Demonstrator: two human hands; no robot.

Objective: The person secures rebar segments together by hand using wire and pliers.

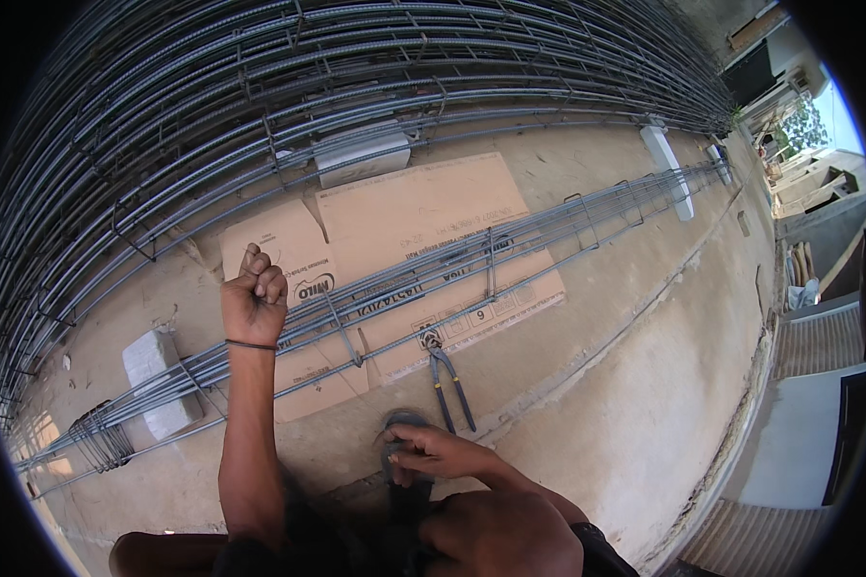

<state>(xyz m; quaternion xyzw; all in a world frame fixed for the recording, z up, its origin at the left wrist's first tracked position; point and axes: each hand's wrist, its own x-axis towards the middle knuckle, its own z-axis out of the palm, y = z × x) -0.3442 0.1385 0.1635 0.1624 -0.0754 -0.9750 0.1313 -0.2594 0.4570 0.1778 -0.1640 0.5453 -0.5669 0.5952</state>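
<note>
My left hand [256,299] is raised at the left with its fingers curled in, and a dark band circles the wrist. Behind it runs a long, narrow rebar cage [404,278] of steel bars and stirrups. Low in the middle, my right hand [426,453] hovers over a dark shoe, its fingers bent; whether it holds a thin piece cannot be made out. Pincers with dark handles [449,382] lie with their jaws at the cage's near bar, just above my right hand. Flattened cardboard [433,195] lies under the cage.
A large stack of rebar cages [375,50] fills the far side. White blocks stand under the steel, one at the left [160,382], one at the stack [361,155], one at the right [667,173]. Loose stirrups [101,440] are bunched at the cage's left end.
</note>
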